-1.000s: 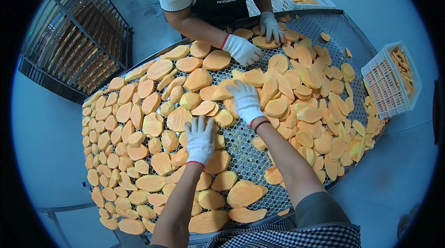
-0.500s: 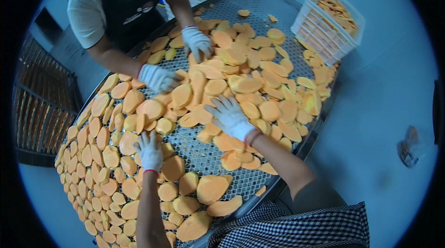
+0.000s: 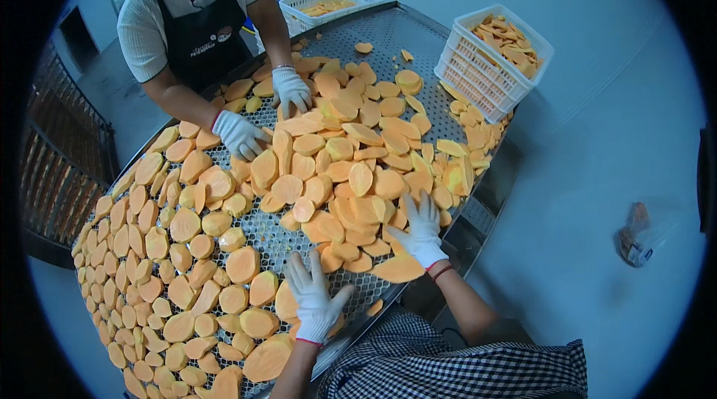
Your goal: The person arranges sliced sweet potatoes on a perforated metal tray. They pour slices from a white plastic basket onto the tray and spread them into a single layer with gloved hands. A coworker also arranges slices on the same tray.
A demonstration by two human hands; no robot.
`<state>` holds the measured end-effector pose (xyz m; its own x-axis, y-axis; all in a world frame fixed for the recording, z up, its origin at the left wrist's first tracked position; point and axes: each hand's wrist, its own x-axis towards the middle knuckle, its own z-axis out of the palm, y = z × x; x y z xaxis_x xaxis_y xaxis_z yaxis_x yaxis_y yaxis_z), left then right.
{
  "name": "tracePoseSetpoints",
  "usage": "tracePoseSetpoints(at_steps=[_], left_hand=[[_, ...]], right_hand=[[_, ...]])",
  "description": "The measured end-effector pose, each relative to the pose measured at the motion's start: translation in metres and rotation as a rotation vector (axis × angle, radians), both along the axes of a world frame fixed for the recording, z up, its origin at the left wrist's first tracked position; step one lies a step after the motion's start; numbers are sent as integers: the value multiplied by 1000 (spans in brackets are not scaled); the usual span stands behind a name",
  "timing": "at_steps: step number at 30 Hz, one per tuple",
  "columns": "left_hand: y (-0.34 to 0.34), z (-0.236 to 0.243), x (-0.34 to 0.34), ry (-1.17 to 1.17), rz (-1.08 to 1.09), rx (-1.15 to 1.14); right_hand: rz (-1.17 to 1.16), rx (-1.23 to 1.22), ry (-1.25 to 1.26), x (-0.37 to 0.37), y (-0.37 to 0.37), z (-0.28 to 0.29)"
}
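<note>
**Flat, pale-orange oval slices (image 3: pixel 361 179) cover a wide grey metal mesh table (image 3: pixel 381 29)**

From here, the slices lie nearly in one layer on the left side and climb into a loose heap (image 3: pixel 340 149) toward the right. Across the table leans a co-worker (image 3: pixel 142 37) in a white top and dark apron (image 3: pixel 196 41), both white-gloved hands down by the heap's far-left edge. A white slatted plastic crate (image 3: pixel 478 78), filled with orange pieces, stands on the table's right side; a second white plastic crate (image 3: pixel 295 20) sits beyond the far edge.

The person's left hand (image 3: pixel 317 302), in a white knit glove, is wide open, thumb out, gripping nothing; I can't tell whether it touches the slices beneath. The right hand (image 3: pixel 420 233), gloved alike, is spread on the heap's near-right side, clasping nothing.

Just below it, a long pointed slice (image 3: pixel 399 270) lies crosswise, left to right. On the heap's left, a narrow slice (image 3: pixel 282 151) points away from the person. Small pale lettering and a round motif (image 3: pixel 223 34) mark the apron.
</note>
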<state>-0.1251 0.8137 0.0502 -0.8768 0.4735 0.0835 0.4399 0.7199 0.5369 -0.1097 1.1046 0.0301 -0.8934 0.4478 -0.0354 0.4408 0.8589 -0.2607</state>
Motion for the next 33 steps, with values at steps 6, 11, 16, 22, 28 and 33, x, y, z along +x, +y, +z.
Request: tracePoseSetpoints(at_steps=[6, 11, 16, 22, 28, 33], left_hand=[[95, -30, -51, -71, 170, -149], [167, -23, -83, 162, 367, -198], [239, -27, -155, 202, 477, -248], [290, -23, -264, 153, 451, -277], [289, -5, -333, -107, 303, 437], [214, 46, -179, 195, 312, 289]], right_hand=[[98, -121, -47, -32, 64, -36], [317, -124, -156, -71, 89, -25], [281, -229, -135, -122, 139, -30], [246, -445, 116, -168, 182, -35], [137, -586, 117, -171, 192, -22], [472, -312, 140, -98, 170, 4]])
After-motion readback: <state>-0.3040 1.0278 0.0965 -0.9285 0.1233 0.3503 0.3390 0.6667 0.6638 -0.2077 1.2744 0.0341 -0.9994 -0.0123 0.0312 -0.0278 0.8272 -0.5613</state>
